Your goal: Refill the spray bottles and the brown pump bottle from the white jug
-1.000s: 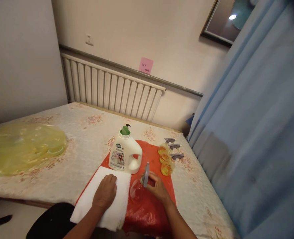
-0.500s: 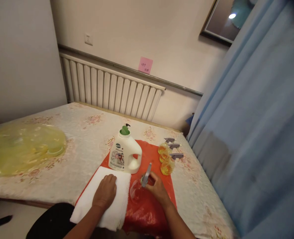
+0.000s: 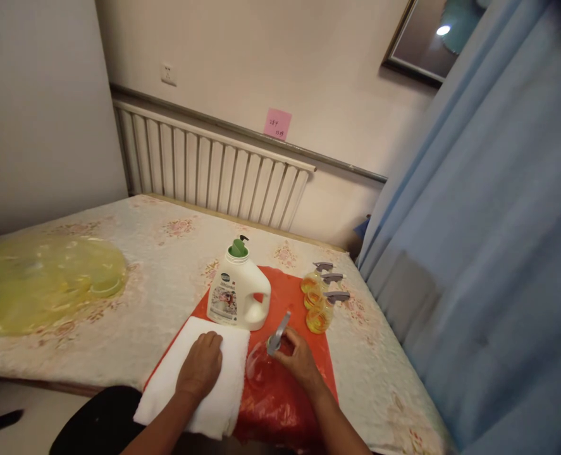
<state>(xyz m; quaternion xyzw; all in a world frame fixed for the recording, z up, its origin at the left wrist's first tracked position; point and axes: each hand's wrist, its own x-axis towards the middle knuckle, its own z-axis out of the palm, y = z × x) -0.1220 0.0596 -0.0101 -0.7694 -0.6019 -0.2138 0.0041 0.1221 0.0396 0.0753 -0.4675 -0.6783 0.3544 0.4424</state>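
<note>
Head view: right hand (image 3: 300, 360) grips spray head (image 3: 276, 335) (left hand (image 3: 200, 365) on towel (image 3: 176, 392))

A single head-worn camera looks forward and down from above the near edge of the table (image 3: 119, 328), facing the far wall with its radiator (image 3: 214, 170). The hands sit close, low in the frame's centre; the wall fills the upper half, and a blue curtain (image 3: 489, 253) crowds the right side. The view is tilted slightly.

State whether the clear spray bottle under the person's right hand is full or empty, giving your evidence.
Seemingly empty: the clear spray bottle shows red mat through it, unlike the yellow-filled bottles.
</note>
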